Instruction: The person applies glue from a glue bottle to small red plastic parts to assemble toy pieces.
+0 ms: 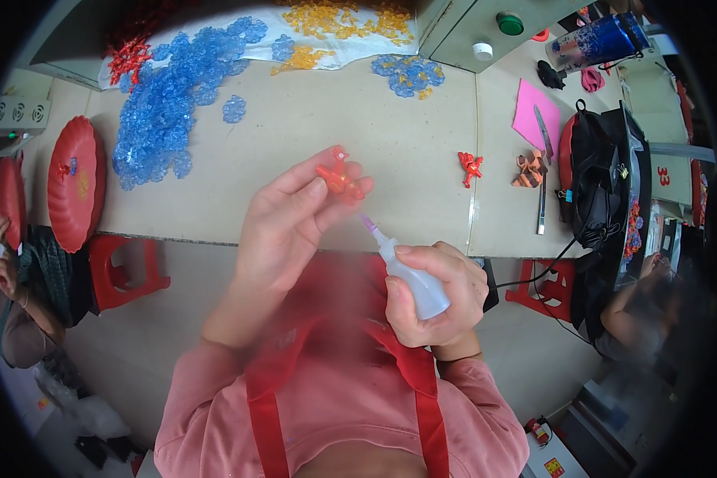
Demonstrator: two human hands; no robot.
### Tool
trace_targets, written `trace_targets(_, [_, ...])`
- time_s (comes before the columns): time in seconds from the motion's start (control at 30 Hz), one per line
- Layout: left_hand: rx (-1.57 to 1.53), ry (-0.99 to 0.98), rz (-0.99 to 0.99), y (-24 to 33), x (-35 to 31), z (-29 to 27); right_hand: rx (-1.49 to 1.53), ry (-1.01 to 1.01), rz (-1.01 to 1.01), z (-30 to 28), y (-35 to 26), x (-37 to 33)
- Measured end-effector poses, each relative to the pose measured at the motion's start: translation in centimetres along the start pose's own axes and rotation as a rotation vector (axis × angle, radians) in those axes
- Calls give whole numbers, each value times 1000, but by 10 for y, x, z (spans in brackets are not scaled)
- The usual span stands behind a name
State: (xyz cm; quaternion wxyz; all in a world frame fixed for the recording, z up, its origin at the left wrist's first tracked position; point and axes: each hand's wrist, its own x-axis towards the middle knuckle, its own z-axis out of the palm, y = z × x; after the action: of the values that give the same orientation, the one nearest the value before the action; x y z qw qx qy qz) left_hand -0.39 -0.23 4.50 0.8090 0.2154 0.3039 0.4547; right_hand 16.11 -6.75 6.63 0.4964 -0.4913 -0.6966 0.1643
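Overhead, left hand pinches red piece; right hand tilts bottle.

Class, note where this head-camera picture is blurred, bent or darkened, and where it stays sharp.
Head view: a soft red-pink smear blurs the centre below the left hand; the small red plastic piece and white squeeze bottle in the right hand stay fairly sharp; the beige table's edge bows; corners go black.

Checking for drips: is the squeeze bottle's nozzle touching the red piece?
No: the nozzle tip of the squeeze bottle sits just below the red piece, a gap between them.
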Motion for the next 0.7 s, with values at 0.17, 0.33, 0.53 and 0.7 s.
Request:
trace_targets(0.17, [-19, 6, -8, -2, 1, -2, -1, 7, -2, 1, -1, 0])
trace_targets(0.33, [-11, 19, -12, -2, 1, -2, -3, -10, -4, 0, 2, 1])
trace_targets(0.53, [-45, 32, -34, -2, 2, -3, -3, 23, -4, -1, -1, 0])
trace_targets(0.7, [-135, 37, -94, -2, 5, -6, -31, 20, 17, -2, -1, -2])
